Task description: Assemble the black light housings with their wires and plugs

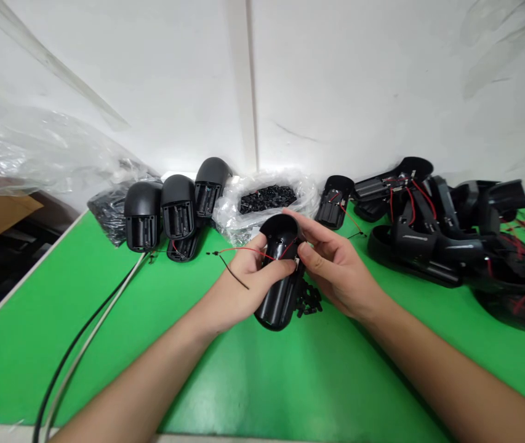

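Black plastic housing shell [280, 301] held in both hands above the green worktop [22, 363], long axis running far-to-near, slightly tilted. Left hand [253, 277] wraps its middle, fingers [274, 269] curled closed across the face. Right hand [338, 267] is at the far end, fingers [312, 226] and thumb [309, 255] pinching the shell's edge. Left has more of the body. Red and black leads [239, 251] trail out past the left hand. Small black plastic parts [309, 300] piled just right of the shell. More shells [142, 215] sit beyond, beside a plastic bag of black parts [266, 200].
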`<state>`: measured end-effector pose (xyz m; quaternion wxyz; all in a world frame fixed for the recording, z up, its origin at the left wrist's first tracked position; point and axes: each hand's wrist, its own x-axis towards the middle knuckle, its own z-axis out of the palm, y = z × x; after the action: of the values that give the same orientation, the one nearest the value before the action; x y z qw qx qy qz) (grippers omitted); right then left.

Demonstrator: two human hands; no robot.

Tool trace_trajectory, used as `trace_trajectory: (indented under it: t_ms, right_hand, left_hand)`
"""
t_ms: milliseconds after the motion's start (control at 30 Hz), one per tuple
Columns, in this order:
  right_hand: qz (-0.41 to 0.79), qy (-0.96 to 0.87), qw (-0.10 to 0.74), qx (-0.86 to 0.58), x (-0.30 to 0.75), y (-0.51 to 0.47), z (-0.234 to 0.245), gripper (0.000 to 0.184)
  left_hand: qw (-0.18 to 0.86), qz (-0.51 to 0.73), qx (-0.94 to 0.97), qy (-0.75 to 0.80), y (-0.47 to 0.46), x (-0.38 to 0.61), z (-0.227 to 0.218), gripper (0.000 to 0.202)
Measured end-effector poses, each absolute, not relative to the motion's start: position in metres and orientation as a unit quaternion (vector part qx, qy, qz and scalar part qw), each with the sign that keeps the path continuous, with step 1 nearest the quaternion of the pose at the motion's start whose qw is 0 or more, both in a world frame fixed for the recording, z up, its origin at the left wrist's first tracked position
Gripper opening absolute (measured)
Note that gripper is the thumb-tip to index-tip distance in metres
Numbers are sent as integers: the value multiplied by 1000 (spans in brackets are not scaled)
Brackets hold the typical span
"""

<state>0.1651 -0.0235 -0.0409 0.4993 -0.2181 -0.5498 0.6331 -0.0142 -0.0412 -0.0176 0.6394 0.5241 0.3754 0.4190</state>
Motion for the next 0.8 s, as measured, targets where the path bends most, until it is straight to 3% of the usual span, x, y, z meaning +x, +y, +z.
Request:
trace_trajectory:
  t_ms: [133,433,667,800]
  right_hand:
    - [641,-547,496,-209,165,-24,-41,45]
    - [637,-518,524,-227,163,-21,-41,40]
    - [550,-559,557,-275,161,-20,-41,39]
    - [536,-484,601,-342,162,-21,-37,29]
  left_hand:
    - [621,417,537,389,-40,-12,-16,38]
    - [709,433,420,365,-39,-16,-17,64]
    - [802,388,262,371,-37,-19,-8,44]
    - [803,422,226,354,-35,-22,-1,41]
